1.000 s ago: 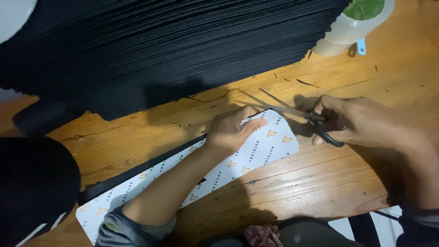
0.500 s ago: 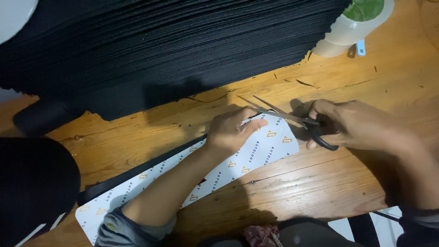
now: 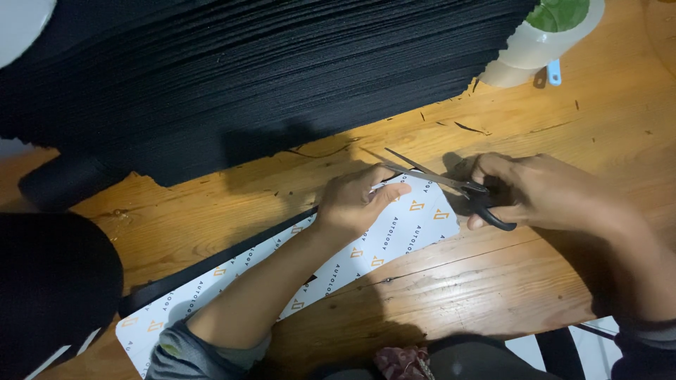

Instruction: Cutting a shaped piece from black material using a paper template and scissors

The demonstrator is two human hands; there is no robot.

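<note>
A long white printed strip (image 3: 394, 236) with small orange marks lies diagonally on the wooden table (image 3: 493, 281). My left hand (image 3: 355, 204) presses down on its upper end, fingers curled at the edge. My right hand (image 3: 542, 190) grips black-handled scissors (image 3: 451, 184), whose blades are parted and point left toward my left fingertips at the strip's top edge. A thin black strip (image 3: 211, 264) runs along the upper side of the white one.
A thick stack of black sheets (image 3: 246, 77) fills the far side of the table. A white pot with a green plant (image 3: 546, 35) stands at the back right. A dark rounded object (image 3: 49, 295) sits at the left. Small dark scraps dot the wood.
The scissors and my right hand have slid a little left toward my left hand, and the blades have narrowed. My left hand stays on the strip.
</note>
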